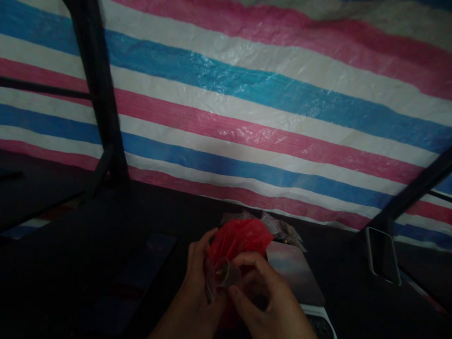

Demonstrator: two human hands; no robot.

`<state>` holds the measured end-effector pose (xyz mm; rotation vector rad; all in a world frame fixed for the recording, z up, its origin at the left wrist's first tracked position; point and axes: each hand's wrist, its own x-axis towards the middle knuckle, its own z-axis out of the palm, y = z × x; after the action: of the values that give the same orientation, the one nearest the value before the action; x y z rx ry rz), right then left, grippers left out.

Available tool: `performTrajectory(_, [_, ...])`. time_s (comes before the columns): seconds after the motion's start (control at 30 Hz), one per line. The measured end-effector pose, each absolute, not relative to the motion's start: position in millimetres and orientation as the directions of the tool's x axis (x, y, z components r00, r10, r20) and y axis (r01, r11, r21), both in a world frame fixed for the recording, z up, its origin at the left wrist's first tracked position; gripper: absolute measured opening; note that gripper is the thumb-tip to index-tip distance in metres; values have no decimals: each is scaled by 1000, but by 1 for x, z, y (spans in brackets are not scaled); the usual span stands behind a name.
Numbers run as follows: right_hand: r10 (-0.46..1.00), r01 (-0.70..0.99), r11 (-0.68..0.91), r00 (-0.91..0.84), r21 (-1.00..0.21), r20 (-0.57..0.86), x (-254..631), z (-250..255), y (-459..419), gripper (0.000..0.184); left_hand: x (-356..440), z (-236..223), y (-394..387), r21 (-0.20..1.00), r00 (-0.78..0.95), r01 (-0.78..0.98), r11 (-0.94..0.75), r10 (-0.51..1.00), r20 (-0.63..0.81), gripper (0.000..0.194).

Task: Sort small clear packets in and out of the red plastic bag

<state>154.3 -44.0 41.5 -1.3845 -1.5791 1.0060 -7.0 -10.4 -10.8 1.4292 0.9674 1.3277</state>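
Note:
My left hand (199, 282) is wrapped round a crumpled red plastic bag (240, 240) at the bottom middle. A crinkled clear film (211, 282) shows by the left thumb, against the red bag. My right hand (264, 292) pinches a small clear plastic cup (233, 273) between thumb and forefinger. The cup lies tilted, its round mouth turned left toward the film. Something small and brownish shows at the mouth, too dim to name. The lower part of the red bag is hidden behind both hands.
Clear bags (278, 226) with small contents lie behind the hands. A flat grey-topped device with a white edge (296, 273) sits right of them. A phone (383, 256) leans at the right. Dark posts (102, 94) stand before a striped plastic sheet (229, 103).

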Motion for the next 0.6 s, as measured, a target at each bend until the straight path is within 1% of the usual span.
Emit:
performTrajectory(0.1, [991, 419, 117, -103, -900, 81, 156, 44, -45, 31, -7, -5, -16, 963, 122, -117, -242, 959, 256, 82])
performTrajectory(0.17, [987, 436, 145, -129, -888, 98, 154, 51, -45, 32, -6, -4, -18, 953, 109, -143, -269, 952, 285, 80])
performTrajectory(0.23, [980, 455, 178, -162, -872, 115, 151, 58, -45, 32, -5, -9, -16, 946, 89, -148, -289, 949, 303, 79])
performTrajectory(0.3, [973, 502, 211, -186, -839, 133, 148, 65, -44, 35, -5, -17, -11, 949, 68, -164, -269, 957, 283, 77])
performTrajectory(0.43, [958, 644, 272, -255, -716, 134, 141, 78, -44, 44, -5, -31, 0, 951, 47, -225, -212, 973, 228, 72])
performTrajectory(0.5, [937, 694, 329, -322, -641, 132, 137, 86, -43, 46, -5, -30, 0, 949, 61, -217, -230, 967, 249, 68])
performTrajectory(0.6, [901, 769, 413, -423, -488, 95, 130, 96, -40, 53, -4, -20, -6, 943, 94, -201, -265, 953, 288, 59])
